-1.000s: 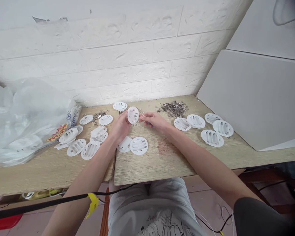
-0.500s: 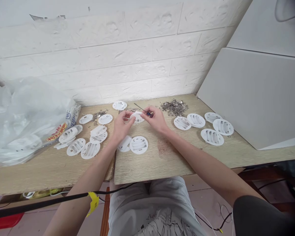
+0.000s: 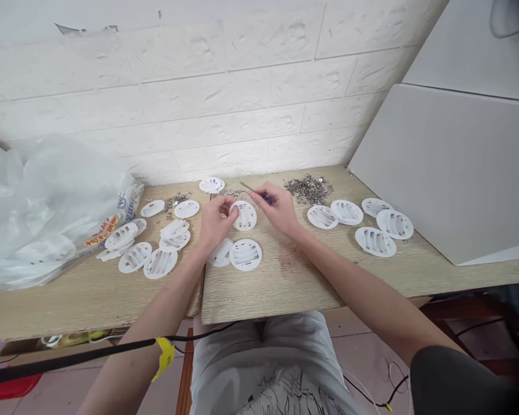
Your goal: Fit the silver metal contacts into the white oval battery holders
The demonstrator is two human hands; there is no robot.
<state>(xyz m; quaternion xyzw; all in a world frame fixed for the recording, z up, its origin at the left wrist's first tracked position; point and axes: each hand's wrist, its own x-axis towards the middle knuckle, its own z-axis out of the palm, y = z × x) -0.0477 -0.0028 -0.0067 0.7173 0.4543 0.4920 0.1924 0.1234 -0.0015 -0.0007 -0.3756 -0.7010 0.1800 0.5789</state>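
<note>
Right of left hand (image 3: 215,223); white disc (image 3: 246,217), pinched at rim; right hand (image 3: 277,208) grips tool (image 3: 247,187)

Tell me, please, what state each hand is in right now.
Left hand: fingers curled, holding a white disc by its edge.
Right hand: closed around a slim tool, its shaft sticking out.

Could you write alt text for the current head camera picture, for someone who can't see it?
A person's left hand touches the edge of a round white disc, while the right hand holds a thin tool. More white discs lie to both sides on the table, with small metal parts heaped near the wall.
</note>
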